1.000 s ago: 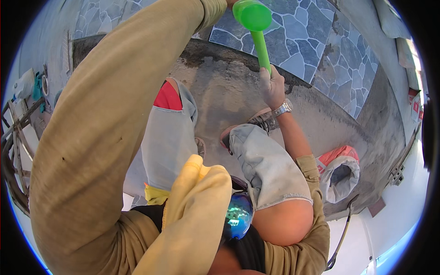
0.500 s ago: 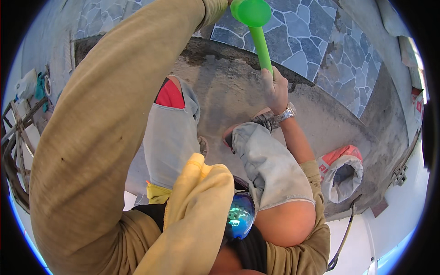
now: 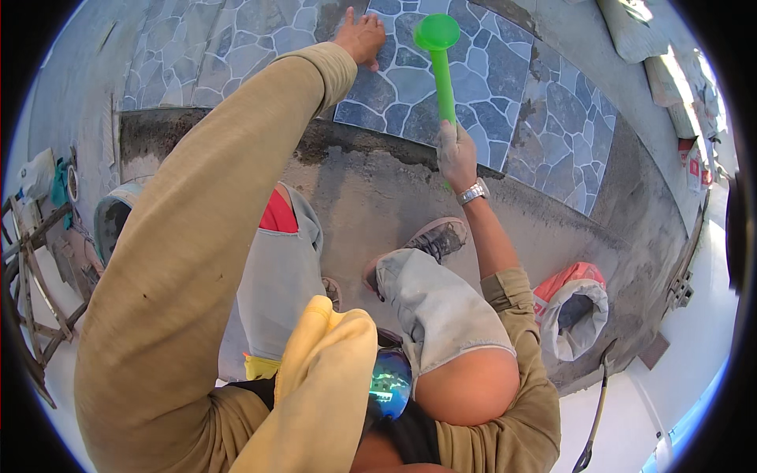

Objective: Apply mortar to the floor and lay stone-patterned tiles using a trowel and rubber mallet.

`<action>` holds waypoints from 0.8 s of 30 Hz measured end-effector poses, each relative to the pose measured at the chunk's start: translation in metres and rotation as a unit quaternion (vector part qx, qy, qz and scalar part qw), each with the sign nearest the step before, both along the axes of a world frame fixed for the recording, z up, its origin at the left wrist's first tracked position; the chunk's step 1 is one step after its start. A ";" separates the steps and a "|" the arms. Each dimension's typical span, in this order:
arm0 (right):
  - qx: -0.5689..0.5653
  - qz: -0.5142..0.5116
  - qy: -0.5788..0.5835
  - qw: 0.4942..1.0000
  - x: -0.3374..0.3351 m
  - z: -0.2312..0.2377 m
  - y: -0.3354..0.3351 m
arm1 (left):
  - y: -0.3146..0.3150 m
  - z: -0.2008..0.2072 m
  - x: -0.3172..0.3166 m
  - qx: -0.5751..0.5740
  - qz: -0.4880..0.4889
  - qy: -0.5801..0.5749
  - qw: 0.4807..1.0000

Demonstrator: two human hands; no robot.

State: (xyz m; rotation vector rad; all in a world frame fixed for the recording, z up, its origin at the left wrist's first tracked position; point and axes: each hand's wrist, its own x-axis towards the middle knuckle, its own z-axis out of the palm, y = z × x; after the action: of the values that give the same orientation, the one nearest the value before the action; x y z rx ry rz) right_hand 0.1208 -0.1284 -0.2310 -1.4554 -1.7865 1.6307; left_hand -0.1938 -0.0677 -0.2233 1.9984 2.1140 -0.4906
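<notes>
My right hand [image 3: 458, 159] is closed around the handle of a bright green rubber mallet [image 3: 443, 83]. The mallet's round head is over a large stone-patterned tile [image 3: 410, 88] with pale joint lines. Fingers spread, my left hand [image 3: 361, 38] is at the far left edge of that tile; whether it presses on the surface or hovers, I cannot tell. Another patterned tile [image 3: 568, 130] lies to the right, and more patterned tiling [image 3: 236, 51] lies to the left. Nothing is in my left hand.
Rough grey floor [image 3: 347, 189] lies between my feet and the tiles. An opened red and white sack [image 3: 572, 307] stands at right, near a long-handled tool [image 3: 598, 406]. Several filled sacks line the far right. A bucket [image 3: 114, 221] and a wooden frame [image 3: 31, 292] are at left.
My left hand, almost out of view before, now shows with its fingers spread by the tile's edge. The view has shifted, and the mallet appears farther from the camera.
</notes>
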 end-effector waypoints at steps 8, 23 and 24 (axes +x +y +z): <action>-0.009 -0.004 0.001 1.000 0.000 -0.004 0.011 | 0.002 0.008 0.008 -0.003 -0.012 -0.009 1.000; 0.111 -0.006 -0.031 0.993 -0.003 0.002 0.000 | -0.001 0.008 0.002 -0.026 0.003 -0.006 1.000; 0.121 -0.025 -0.048 0.991 0.009 -0.011 0.009 | 0.004 0.009 0.017 -0.042 0.010 -0.012 0.999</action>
State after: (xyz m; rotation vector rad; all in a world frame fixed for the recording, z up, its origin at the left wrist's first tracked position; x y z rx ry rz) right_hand 0.1295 -0.1192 -0.2416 -1.4742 -1.9065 1.2875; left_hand -0.1770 -0.0639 -0.2143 1.9264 2.0631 -0.5400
